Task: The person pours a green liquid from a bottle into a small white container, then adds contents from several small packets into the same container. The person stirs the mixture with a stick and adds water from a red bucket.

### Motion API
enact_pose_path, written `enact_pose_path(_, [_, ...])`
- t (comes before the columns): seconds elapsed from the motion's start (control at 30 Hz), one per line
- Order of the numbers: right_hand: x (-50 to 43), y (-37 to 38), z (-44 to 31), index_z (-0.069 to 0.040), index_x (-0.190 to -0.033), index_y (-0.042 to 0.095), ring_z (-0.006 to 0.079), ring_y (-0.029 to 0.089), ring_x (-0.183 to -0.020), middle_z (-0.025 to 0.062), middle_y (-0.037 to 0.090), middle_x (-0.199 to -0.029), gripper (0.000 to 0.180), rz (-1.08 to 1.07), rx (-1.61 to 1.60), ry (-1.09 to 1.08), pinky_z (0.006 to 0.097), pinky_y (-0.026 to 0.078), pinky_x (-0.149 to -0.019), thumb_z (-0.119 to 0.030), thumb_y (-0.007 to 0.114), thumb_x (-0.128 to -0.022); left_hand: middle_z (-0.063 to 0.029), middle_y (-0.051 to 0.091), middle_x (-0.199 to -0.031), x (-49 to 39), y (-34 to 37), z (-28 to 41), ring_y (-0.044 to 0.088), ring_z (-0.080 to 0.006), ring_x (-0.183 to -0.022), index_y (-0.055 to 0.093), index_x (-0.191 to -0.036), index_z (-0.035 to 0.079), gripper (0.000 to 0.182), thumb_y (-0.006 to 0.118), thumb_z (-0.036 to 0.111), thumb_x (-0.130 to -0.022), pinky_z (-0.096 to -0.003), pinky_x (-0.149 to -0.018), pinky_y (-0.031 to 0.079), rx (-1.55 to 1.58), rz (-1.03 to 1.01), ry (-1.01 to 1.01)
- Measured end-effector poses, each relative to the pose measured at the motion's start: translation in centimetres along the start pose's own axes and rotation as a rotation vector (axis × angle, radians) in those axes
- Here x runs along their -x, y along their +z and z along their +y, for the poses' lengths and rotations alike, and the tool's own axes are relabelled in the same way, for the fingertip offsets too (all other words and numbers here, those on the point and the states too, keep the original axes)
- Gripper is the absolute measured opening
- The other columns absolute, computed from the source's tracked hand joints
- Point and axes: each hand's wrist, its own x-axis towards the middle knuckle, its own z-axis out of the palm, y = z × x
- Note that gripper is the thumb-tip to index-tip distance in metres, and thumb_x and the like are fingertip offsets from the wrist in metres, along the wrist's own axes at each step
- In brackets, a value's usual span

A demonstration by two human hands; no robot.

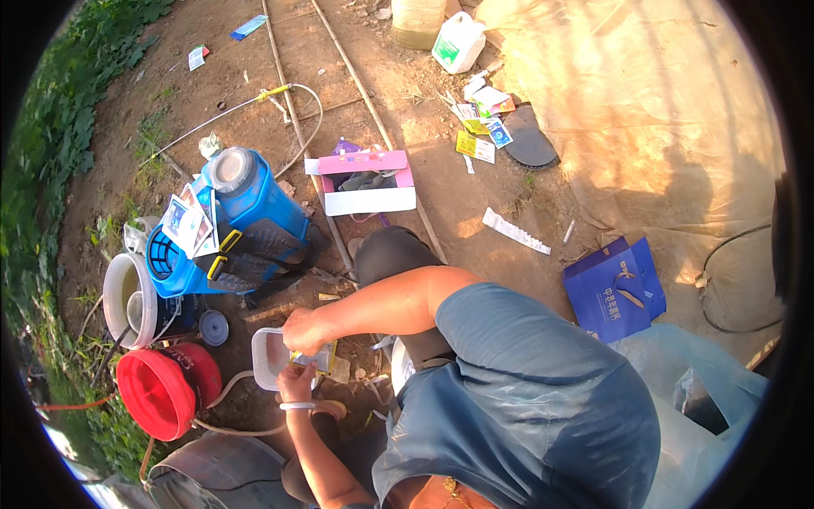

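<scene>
A small silver-and-yellow sachet [325, 357] is between my two hands, beside a white plastic tub [269, 351]. My left hand [296, 383], with a pale bangle at its wrist, pinches the sachet's lower side. My right hand [304, 331] grips its upper edge from above, its fingertips partly hidden. Both hands are over the tub's right side. Up and to the left stands a blue backpack sprayer [280, 202], with several printed packets [186, 223] lying on it. A round blue-grey lid [213, 327] rests on the soil left of the tub.
Left are a red bucket [156, 394] and a clear bucket [130, 299] holding liquid. A pink box [365, 164], bamboo poles [280, 57] and a spray wand [216, 119] lie ahead. Right are a blue paper bag [607, 289], a white jug [459, 43] and a tan sheet [636, 95].
</scene>
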Motion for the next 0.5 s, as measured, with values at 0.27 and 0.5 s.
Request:
enact_pose_path(0.27, [0.4,1.1,1.1,-0.007,-0.081,0.079,0.0321,0.074,-0.081,0.0143,0.075,-0.081,0.015,-0.058,0.131,-0.014,0.0445,0.057,-0.066,-0.014,0.071,-0.070,-0.0159,0.071,-0.064,0.2,0.8,1.5,0.069,-0.0225,-0.057,0.074,-0.076,-0.005,0.033,0.086,0.025,-0.077,-0.0392,-0.059,0.053,-0.248,-0.040,0.034])
enact_pose_path(0.5, [0.8,0.5,0.5,-0.006,-0.086,0.079,0.0309,0.075,-0.087,0.0138,0.077,-0.087,0.017,-0.127,0.191,0.039,0.0445,0.059,-0.071,-0.013,0.071,-0.073,-0.0256,0.073,-0.093,0.9,2.3,0.0,0.072,-0.0405,-0.090,0.074,-0.098,-0.002,0.040,0.081,0.028,-0.074,-0.0490,-0.081,0.056,-0.518,-0.209,0.123])
